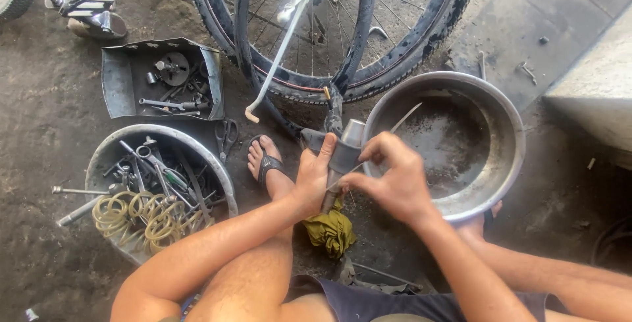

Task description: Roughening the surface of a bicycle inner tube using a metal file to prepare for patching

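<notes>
Dead centre, the left hand (312, 176) is wrapped tight round a grey metal cylinder (345, 152) with the black inner tube (331, 115) draped over it, while the right hand (390, 178) pinches a thin blade (403, 119) that pokes up toward one o'clock. At three o'clock sits the wide metal basin (500, 108), at twelve the bicycle wheel (421, 39). Down at eight o'clock there's a tool bowl (105, 154), an olive rag (329, 230) at six.

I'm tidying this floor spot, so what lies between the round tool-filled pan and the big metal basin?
In the head view, between the tool pan and the basin are a sandalled foot, both hands, left and right, on a grey tube, and an olive rag.
</notes>
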